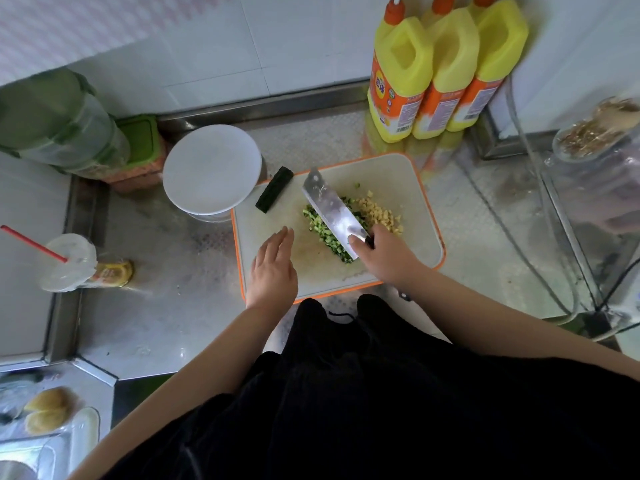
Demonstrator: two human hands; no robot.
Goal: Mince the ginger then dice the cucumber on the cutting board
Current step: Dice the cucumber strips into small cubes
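Cleaver (330,211) is lying tilted across the diced cucumber (325,233), its blade running from the board's far-left part down toward the right hand (384,258), whose fingers are curling round the handle. Left hand (275,268) is hovering over the board's near-left part, fingers straight and close together, holding nothing, just beside the green pile. Minced ginger (381,213) is sitting in a pale heap just right of the blade, touching the cucumber pile. The cutting board (426,244), rimmed in orange, is leaving bare surface along its right and near edges. An uncut cucumber piece (273,195) is straddling the board's far-left corner, just beside a white plate (211,168). Three yellow bottles (446,71) are standing behind the board's far edge. A lidded cup with a red straw (69,261) is lying well apart on the left.
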